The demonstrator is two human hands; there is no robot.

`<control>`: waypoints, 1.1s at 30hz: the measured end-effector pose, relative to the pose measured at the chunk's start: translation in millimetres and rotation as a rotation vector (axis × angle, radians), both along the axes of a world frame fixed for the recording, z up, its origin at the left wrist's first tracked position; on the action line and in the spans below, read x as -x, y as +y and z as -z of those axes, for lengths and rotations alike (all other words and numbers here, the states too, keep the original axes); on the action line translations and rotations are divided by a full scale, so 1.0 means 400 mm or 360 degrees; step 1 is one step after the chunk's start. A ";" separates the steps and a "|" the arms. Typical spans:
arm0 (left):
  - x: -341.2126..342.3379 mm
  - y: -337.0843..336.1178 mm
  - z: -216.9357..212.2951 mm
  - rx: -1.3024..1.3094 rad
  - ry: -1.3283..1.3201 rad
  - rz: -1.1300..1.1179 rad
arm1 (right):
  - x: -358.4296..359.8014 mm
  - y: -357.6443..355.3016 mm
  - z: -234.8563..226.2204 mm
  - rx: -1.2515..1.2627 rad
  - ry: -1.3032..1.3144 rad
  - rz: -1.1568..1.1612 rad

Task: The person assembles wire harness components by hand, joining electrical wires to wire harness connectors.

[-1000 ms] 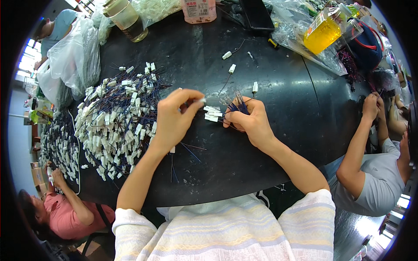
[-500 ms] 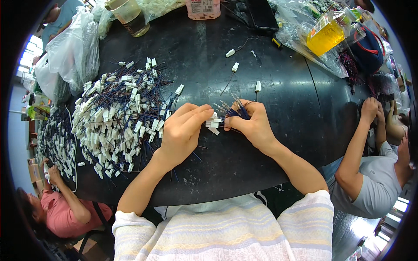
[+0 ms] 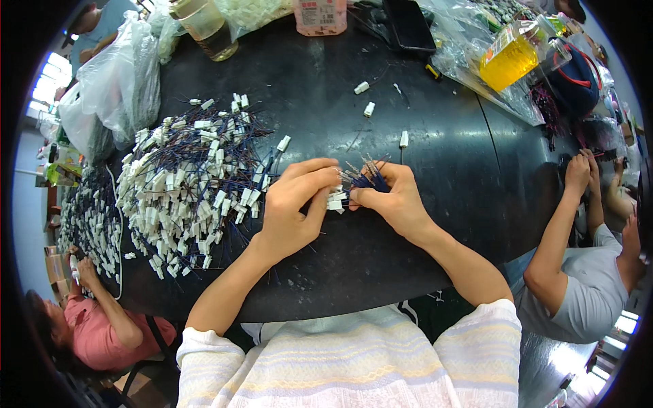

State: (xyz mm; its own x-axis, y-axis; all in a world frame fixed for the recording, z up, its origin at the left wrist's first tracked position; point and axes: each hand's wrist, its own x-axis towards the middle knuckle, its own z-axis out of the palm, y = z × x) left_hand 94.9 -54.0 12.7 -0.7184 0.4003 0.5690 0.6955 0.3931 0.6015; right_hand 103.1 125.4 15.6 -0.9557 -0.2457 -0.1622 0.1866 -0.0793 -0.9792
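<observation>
My right hand (image 3: 398, 198) is closed around a bundle of dark blue wires (image 3: 371, 178) with bare metal terminals at their upper left ends. Several small white plastic connectors (image 3: 336, 199) cluster between my two hands, just left of the right thumb. My left hand (image 3: 294, 204) is closed, its fingertips drawn together right by the terminals and connectors. Whatever lies between those fingertips is hidden. Left of my left hand spreads a large pile of white connectors on dark wires (image 3: 180, 197).
Loose wired connectors (image 3: 369, 109) lie beyond my hands on the black table (image 3: 449, 183). Plastic bags (image 3: 115, 88), a cup (image 3: 207, 30), a pink container (image 3: 320, 17), a phone (image 3: 409, 26) and a yellow-liquid bottle (image 3: 509, 62) line the far side. Co-workers sit left and right.
My left hand has turned slightly and moved a little right, its fingertips now nearer the terminals. The right hand keeps its hold on the wires. The whole view has shifted slightly.
</observation>
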 end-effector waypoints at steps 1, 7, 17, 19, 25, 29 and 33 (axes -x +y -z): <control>0.000 -0.001 0.000 -0.0212 -0.0268 0.0005 | 0.002 -0.008 -0.001 0.0071 -0.0053 0.0011; -0.040 0.018 -0.018 -0.0326 -0.0323 -0.0008 | -0.009 -0.007 -0.018 0.0387 -0.0294 -0.0056; -0.019 -0.164 -0.193 -0.0208 -0.0096 -0.0622 | -0.002 0.024 -0.037 0.0770 -0.0417 -0.0234; 0.000 -0.255 -0.224 -0.0328 -0.0319 -0.0836 | 0.003 0.034 -0.040 0.0769 -0.0398 -0.0204; 0.040 -0.356 -0.265 0.0577 0.0288 -0.1325 | 0.012 0.050 -0.048 0.0587 -0.0276 0.0036; 0.093 -0.179 -0.209 0.0464 0.0409 -0.0773 | 0.027 0.050 -0.034 0.0609 -0.0272 0.0345; 0.161 0.026 -0.096 0.0503 0.0150 -0.0096 | 0.047 0.068 -0.001 0.0695 -0.0261 0.0603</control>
